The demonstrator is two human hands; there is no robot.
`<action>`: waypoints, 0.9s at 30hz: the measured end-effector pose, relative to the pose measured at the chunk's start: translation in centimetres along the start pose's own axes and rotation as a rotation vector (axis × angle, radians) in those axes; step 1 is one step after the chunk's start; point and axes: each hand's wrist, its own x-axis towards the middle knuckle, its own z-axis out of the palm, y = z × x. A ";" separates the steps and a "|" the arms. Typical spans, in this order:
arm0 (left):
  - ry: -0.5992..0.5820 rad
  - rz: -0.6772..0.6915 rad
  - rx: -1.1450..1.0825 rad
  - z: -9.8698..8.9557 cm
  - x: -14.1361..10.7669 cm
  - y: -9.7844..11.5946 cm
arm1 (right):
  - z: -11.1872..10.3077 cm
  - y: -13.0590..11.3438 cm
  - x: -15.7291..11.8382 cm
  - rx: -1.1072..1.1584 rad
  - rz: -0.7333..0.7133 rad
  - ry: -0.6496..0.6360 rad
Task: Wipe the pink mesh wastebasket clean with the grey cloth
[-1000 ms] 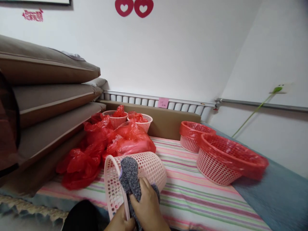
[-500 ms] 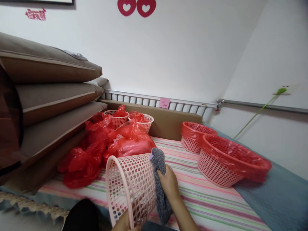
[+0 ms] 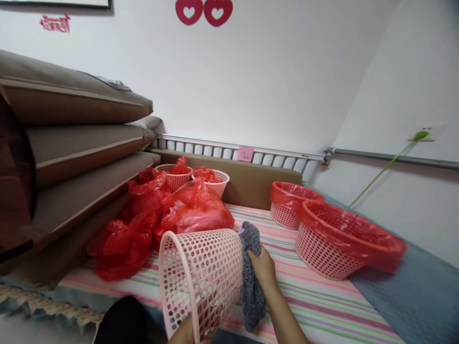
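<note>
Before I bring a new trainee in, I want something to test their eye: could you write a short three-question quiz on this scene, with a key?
1. Which hand holds the grey cloth?
2. True or false: the held basket stands upright.
3. How many baskets at the picture's right have red plastic over their rims?

Key
1. The right hand.
2. False: it is tipped on its side, with the left hand at its rim.
3. Two.

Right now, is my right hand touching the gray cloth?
Touching. The head view shows it plainly: the right hand grips the gray cloth, with the thumb lying against the cloth's surface.
</note>
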 end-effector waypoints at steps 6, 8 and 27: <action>-0.010 0.011 -0.048 0.2 0.1 0.2 | -0.2 -0.5 -0.7 -0.057 -0.042 0.012; 0.001 0.044 -0.036 0.1 0.2 0.2 | -0.2 -1.3 -1.5 -0.078 -0.090 0.012; 0.209 -0.033 0.020 -0.1 -0.2 -0.2 | 1.1 -12.5 -13.3 0.060 -0.584 0.048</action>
